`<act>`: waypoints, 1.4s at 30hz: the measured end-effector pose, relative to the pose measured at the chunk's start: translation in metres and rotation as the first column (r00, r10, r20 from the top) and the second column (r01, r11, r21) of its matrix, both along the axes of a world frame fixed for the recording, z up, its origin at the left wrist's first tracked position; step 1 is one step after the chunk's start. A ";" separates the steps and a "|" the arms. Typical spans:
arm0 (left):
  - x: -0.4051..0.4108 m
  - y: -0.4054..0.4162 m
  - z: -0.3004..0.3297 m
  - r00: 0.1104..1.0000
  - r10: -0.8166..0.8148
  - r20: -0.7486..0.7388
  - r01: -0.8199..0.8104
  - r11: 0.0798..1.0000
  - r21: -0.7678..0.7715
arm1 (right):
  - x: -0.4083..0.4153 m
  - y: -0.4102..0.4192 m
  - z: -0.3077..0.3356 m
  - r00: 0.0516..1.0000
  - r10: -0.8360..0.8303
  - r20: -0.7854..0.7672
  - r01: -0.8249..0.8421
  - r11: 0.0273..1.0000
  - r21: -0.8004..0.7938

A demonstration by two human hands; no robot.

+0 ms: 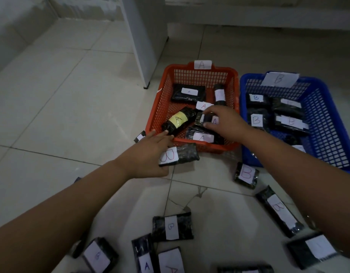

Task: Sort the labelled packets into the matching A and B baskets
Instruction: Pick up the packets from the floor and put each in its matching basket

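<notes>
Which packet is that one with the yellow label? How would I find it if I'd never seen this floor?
Look at the red basket tagged A, left of the blue basket. Near its front left corner lies a black roll, the yellow-label packet, just beyond the left hand. All other labels in that basket are white.

Bare floor tiles left of the red basket; loose packets crowd the near floor.
</notes>
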State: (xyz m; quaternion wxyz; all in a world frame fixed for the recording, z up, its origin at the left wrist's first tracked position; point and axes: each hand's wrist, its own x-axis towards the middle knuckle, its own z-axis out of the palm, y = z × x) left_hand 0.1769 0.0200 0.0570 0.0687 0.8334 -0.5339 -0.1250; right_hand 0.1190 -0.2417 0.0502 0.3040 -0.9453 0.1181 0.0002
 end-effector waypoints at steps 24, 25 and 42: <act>-0.086 -0.151 -0.033 0.996 -0.082 0.039 0.076 0.988 0.133 | -0.139 -0.188 0.035 0.723 -0.691 0.030 0.482 0.534 0.695; -0.087 -0.149 -0.038 0.993 -0.084 0.077 0.075 0.991 0.115 | -0.128 -0.190 0.028 0.724 -0.689 0.038 0.486 0.548 0.681; -0.084 -0.150 -0.053 0.991 -0.111 0.078 0.103 0.989 0.105 | -0.029 -0.124 -0.063 0.937 -0.350 0.003 0.350 0.936 -0.047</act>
